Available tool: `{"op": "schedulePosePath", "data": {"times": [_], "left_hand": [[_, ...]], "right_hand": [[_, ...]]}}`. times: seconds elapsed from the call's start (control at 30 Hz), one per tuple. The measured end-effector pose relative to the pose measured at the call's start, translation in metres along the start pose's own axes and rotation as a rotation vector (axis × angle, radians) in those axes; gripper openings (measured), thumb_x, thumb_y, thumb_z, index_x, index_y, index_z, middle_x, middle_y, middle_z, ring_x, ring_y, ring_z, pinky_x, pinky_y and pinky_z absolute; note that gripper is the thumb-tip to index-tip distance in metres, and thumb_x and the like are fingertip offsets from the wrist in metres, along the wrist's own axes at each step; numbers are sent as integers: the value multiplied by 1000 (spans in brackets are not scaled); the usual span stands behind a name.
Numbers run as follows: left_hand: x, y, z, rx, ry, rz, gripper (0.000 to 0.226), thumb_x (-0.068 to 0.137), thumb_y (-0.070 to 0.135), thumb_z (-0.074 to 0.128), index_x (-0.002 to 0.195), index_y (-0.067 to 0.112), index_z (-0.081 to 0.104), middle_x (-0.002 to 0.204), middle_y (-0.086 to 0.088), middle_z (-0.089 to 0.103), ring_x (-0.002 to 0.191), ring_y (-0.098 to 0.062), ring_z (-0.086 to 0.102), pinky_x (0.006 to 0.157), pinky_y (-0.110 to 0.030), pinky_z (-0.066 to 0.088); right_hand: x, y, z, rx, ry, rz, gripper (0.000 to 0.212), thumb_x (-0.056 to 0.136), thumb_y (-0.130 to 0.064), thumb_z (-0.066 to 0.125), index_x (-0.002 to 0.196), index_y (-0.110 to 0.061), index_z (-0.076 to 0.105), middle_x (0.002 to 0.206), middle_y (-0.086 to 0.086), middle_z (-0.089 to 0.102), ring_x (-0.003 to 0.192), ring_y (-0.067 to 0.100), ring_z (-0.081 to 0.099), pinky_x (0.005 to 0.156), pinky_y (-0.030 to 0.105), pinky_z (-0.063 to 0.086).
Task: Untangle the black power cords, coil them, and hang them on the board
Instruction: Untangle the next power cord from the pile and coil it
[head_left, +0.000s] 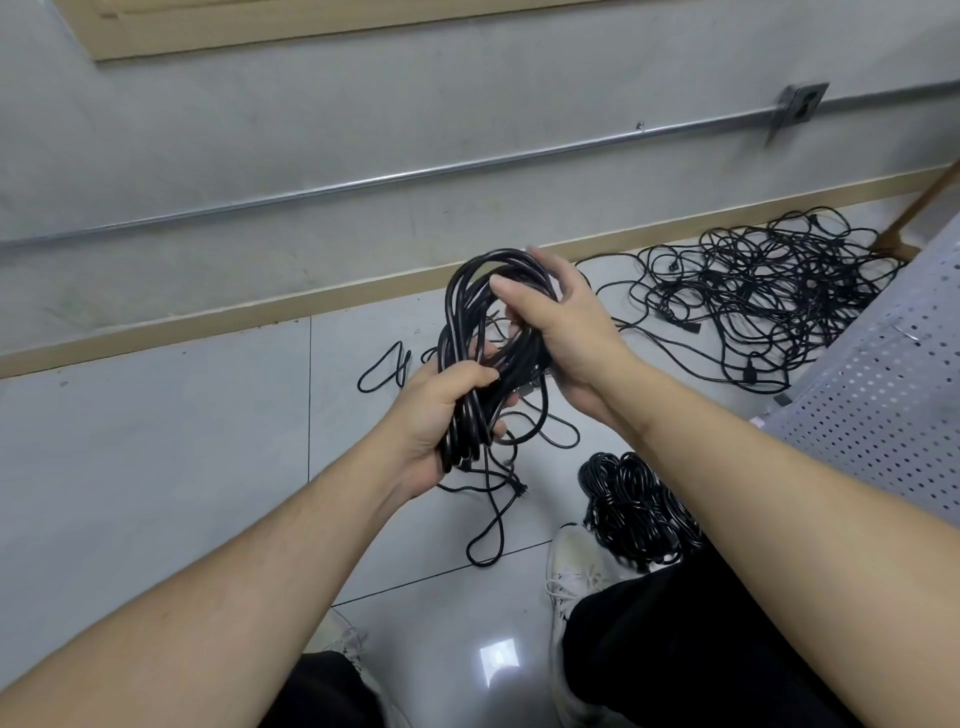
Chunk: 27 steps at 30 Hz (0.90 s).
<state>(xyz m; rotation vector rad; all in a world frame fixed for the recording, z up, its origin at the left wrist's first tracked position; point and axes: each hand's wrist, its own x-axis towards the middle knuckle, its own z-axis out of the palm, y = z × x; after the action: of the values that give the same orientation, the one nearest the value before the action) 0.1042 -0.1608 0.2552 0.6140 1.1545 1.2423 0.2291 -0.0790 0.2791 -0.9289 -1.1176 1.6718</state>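
Two hands: both on one black coil (470, 332), held above the floor tiles (156, 441).
Left hand (447, 410): fingers curled round the coil's lower end.
Right hand (561, 327): fingers wrapped over its upper loops.
Tangled cords (769, 296): on floor, by wall.
Coiled bundle (634, 506): beside shoe (574, 566).

Counted 2 hands, left (441, 410) & right (566, 332); 1 coil (478, 322) in grip; 1 coiled bundle (631, 506) below; 1 tangled pile (769, 296) right of grip.

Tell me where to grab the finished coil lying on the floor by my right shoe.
Take the coiled bundle around its narrow top end, nearest the wall, reaching down from above. The loops gather tightly there, so fingers can wrap them all; the lower end is hidden behind your leg.
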Motion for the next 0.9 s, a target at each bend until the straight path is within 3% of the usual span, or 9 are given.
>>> {"op": "schedulePosePath", "data": {"times": [0.13,0.3,0.4,0.5,0.57,0.63,0.77,0.83,0.9], "left_hand": [[-8,4,1,-110,-162,-88,44,98,1,46,79,20,81,105,-12,75,105,-30,72,73,-39,61],[-8,7,-1,-60,-286,-145,19,84,3,55,98,12,62,133,-15,66,117,-41,67,109,-55,44],[-8,9,3,120,-282,-66,14,75,8,56,81,20,62,106,-2,70,93,-23,73,81,-38,50],[-10,9,9,241,-231,2,13,70,14,58,73,25,65,96,4,65,70,-16,53,58,-28,41],[-11,8,8,254,-212,13,13,71,15,60,74,25,68,106,6,67,73,-17,53,60,-30,42],[-11,10,4,310,-188,17,15,70,15,61,76,26,70,96,2,65,72,-19,54,60,-29,44],[-14,9,-4,317,-238,-11,12,66,13,57,64,22,66,73,3,59,77,-25,55,57,-28,43],[-14,9,-4,241,-334,-55,15,67,9,54,61,18,64,83,-7,68,97,-36,68,73,-33,52],[-14,11,-3,155,-423,-74,11,65,8,55,61,14,63,96,-16,69,99,-45,70,98,-49,49]], "right_hand": [[8,-3,-7,172,-34,108,94,90,-11,76,160,-36,20,78,6,72,70,16,64,54,27,56],[13,4,-13,232,-74,194,97,94,-11,71,161,-44,8,62,1,51,51,11,50,46,26,48],[15,4,-11,305,-77,234,77,98,-9,65,157,-34,22,61,0,41,46,11,41,41,23,42],[17,0,-11,249,-132,238,34,101,-11,61,128,-21,45,63,0,37,48,9,36,41,21,39],[15,-4,-12,232,-161,247,20,101,-13,61,116,-19,49,64,0,40,48,8,38,43,20,41],[14,-4,-11,194,-176,223,15,101,-13,62,111,-18,52,66,1,45,51,9,44,48,23,47],[10,1,-6,217,-191,215,36,100,-11,63,130,-24,48,68,2,45,53,10,45,49,24,47],[8,4,-4,265,-184,227,54,100,-10,62,145,-33,43,65,1,43,50,8,42,48,24,46],[7,5,-4,272,-179,217,62,101,-12,61,151,-40,36,62,-2,40,48,7,40,49,25,47]]}}
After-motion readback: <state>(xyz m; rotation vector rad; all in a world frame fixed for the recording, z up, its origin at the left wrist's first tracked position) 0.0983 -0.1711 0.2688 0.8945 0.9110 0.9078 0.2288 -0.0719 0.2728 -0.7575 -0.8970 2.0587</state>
